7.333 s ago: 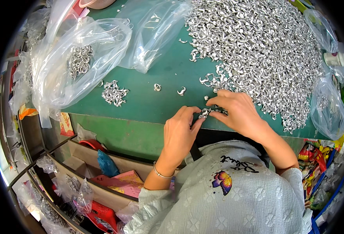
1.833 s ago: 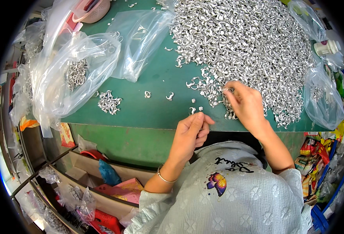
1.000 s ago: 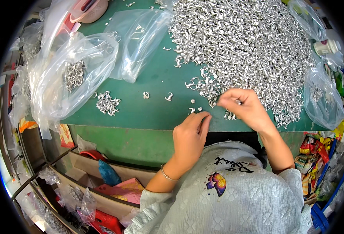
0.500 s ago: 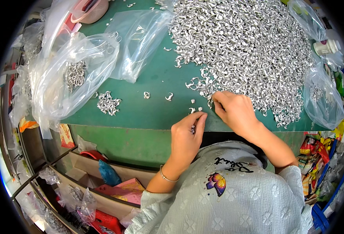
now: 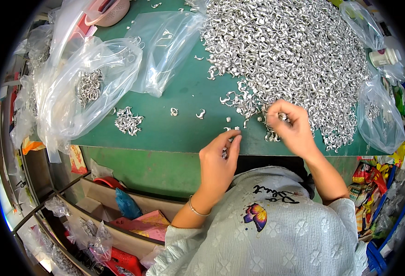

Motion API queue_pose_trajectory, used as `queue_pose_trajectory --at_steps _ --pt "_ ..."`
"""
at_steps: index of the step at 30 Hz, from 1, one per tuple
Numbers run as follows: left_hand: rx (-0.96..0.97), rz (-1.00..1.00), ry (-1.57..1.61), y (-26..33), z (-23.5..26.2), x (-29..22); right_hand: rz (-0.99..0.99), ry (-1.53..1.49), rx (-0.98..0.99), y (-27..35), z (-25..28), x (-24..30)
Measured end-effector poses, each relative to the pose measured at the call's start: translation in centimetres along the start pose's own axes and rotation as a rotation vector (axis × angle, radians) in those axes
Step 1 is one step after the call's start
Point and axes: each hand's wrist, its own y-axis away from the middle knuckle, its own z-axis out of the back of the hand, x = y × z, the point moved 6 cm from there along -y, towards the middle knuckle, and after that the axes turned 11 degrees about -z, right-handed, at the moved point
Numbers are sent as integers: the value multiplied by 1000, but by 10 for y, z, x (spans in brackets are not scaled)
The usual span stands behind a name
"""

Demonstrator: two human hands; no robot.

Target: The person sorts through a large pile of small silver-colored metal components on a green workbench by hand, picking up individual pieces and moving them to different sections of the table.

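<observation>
A broad heap of small, curved silvery metal pieces (image 5: 285, 50) covers the right half of the green table. At the heap's near edge, my right hand (image 5: 290, 126) is closed with some of the silvery pieces held in its curled fingers. My left hand (image 5: 218, 158) rests by the table's front edge, fingers curled round a few silvery pieces, thumb and forefinger close together. A few loose pieces lie just beyond its fingertips, among them a small bright one (image 5: 228, 119). Farther left are a single curved piece (image 5: 200, 113), a ring-like piece (image 5: 174, 111) and a small pile (image 5: 128, 122).
Clear plastic bags (image 5: 90, 87), one holding metal rings, lie on the table's left. A pink basket (image 5: 108, 14) stands at the far left. On the right are another clear bag (image 5: 381, 115) and a white bottle (image 5: 384, 57). An open drawer (image 5: 96, 193) is below, left.
My right hand has moved right and turned, showing pieces in its curled fingers; it has left the heap's near corner. My left hand has barely shifted.
</observation>
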Motion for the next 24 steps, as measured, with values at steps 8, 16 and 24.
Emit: queue_pose_trajectory --at_steps 8,16,24 --pt "100 -278 -538 -25 -24 -7 -401 -496 127 -4 0 -18" --pt "76 -116 -241 -26 -14 -6 257 879 -292 0 -21 11" --pt "191 438 1330 -22 -11 7 129 628 -117 -6 -9 11"
